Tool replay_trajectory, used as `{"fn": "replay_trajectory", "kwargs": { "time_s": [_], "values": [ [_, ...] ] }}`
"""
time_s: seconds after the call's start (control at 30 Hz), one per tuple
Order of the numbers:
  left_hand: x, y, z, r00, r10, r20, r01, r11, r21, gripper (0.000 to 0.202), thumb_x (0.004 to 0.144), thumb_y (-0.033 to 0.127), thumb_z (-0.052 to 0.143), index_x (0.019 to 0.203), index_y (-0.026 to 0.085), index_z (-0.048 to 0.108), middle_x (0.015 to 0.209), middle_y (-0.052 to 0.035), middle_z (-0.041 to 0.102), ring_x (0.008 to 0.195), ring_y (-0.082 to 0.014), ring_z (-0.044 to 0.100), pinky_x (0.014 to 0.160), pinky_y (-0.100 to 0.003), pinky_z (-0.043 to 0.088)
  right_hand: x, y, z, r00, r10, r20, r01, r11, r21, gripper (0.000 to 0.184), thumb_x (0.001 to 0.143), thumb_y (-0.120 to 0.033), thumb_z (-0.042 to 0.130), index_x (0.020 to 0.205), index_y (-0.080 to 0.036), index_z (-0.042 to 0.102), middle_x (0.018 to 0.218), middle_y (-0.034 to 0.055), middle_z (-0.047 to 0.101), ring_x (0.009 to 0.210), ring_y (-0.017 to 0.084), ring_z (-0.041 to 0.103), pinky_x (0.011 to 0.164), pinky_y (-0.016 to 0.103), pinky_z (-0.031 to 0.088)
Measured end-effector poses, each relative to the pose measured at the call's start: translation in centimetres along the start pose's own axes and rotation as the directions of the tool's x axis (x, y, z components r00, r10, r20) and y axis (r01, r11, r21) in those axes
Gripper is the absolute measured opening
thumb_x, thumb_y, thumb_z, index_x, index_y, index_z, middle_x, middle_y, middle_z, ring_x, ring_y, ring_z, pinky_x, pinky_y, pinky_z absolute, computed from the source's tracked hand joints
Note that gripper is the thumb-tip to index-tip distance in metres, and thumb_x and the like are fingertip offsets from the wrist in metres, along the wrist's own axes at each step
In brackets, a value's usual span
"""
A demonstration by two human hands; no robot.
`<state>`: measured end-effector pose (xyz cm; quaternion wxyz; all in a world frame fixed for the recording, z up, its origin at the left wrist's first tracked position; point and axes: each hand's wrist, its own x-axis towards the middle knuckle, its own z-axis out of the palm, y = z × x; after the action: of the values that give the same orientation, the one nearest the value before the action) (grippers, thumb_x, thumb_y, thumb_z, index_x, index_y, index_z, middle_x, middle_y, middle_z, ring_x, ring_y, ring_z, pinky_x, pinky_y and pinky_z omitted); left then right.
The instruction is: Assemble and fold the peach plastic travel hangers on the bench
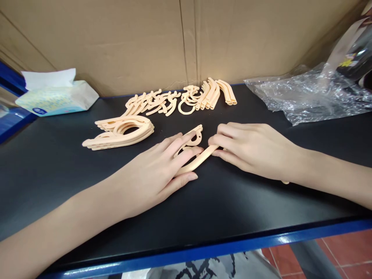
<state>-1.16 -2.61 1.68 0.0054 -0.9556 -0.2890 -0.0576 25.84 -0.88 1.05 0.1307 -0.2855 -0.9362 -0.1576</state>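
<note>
A peach plastic folding hanger (200, 159) lies in the middle of the black tabletop, partly hidden under my fingers. My left hand (157, 170) is closed over its left part, thumb low and fingers across the top. With bent fingers my right hand (247, 145) grips the other end of its smooth arm. A hook-shaped peach part (197, 138) shows just beyond my left fingertips. Behind my left hand lies a stack of folded peach hangers (122, 133). A small peach tip (285, 182) peeks out below my right wrist.
Along the back edge lie several loose peach arm pieces (152, 102), hooks (187, 106) and grooved arms (210, 95). A tissue pack (61, 97) sits at the back left, a crumpled clear plastic bag (314, 93) at the back right. A cardboard wall (130, 42) stands behind.
</note>
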Motion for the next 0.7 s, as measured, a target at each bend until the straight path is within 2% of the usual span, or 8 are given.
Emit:
{"fn": "replay_trajectory", "kwargs": {
  "time_s": [0.13, 0.27, 0.33, 0.53, 0.7],
  "values": [
    [-0.1, -0.1, -0.2, 1.000, -0.003, 0.007, 0.003, 1.000, 0.008, 0.050, 0.114, 0.045, 0.036, 0.146, 0.013, 0.055, 0.163, -0.0192, 0.048, 0.148, -0.0397, 0.050, 0.119, -0.058, 0.047, 0.1, 0.0, -0.2, 1.000, -0.025, -0.006, 0.026, 0.995, 0.099, 0.021, 0.107, -0.025, 0.051, 0.097, -0.017, 0.066, 0.087, 0.0019, 0.062, 0.074, 0.017, 0.058, 0.069, 0.030, 0.041],
    [-0.3, -0.2, -0.1, 0.999, -0.037, 0.018, 0.038, 0.999, -0.021, 0.053, 0.112, 0.053, 0.037, 0.142, 0.014, 0.056, 0.168, -0.0205, 0.041, 0.150, -0.0411, 0.048, 0.118, -0.060, 0.048, 0.2, -0.2, -0.5, 0.994, -0.101, -0.045, 0.107, 0.980, 0.166, 0.022, 0.107, -0.024, 0.050, 0.093, -0.017, 0.066, 0.083, 0.0010, 0.061, 0.073, 0.016, 0.053, 0.070, 0.030, 0.040],
    [-0.4, -0.1, 0.1, 0.999, -0.040, 0.012, 0.041, 0.998, -0.044, 0.051, 0.112, 0.055, 0.038, 0.138, 0.016, 0.056, 0.169, -0.0195, 0.039, 0.150, -0.0407, 0.048, 0.117, -0.059, 0.049, 0.3, -0.3, -0.6, 0.988, -0.139, -0.069, 0.149, 0.975, 0.166, 0.024, 0.107, -0.024, 0.049, 0.091, -0.017, 0.065, 0.082, 0.0010, 0.061, 0.072, 0.016, 0.051, 0.068, 0.030, 0.039],
    [-0.5, 0.0, 0.8, 0.993, -0.052, -0.105, 0.045, 0.996, -0.072, 0.051, 0.110, 0.062, 0.036, 0.131, 0.018, 0.052, 0.168, -0.0186, 0.041, 0.150, -0.0373, 0.048, 0.114, -0.056, 0.052, 0.5, -0.6, -1.1, 0.972, -0.193, -0.135, 0.208, 0.972, 0.110, 0.025, 0.106, -0.020, 0.048, 0.087, -0.017, 0.064, 0.076, -0.0001, 0.058, 0.067, 0.015, 0.046, 0.065, 0.029, 0.037],
    [-0.4, 0.4, 0.6, 0.995, -0.064, -0.083, 0.055, 0.993, -0.101, 0.052, 0.110, 0.061, 0.040, 0.138, 0.018, 0.048, 0.169, -0.0194, 0.040, 0.150, -0.0332, 0.048, 0.114, -0.050, 0.052, 0.3, -1.0, -1.3, 0.953, -0.202, -0.225, 0.231, 0.967, 0.109, 0.022, 0.099, -0.016, 0.049, 0.080, -0.018, 0.061, 0.071, -0.0018, 0.052, 0.063, 0.013, 0.040, 0.061, 0.029, 0.035]
  ]
}}
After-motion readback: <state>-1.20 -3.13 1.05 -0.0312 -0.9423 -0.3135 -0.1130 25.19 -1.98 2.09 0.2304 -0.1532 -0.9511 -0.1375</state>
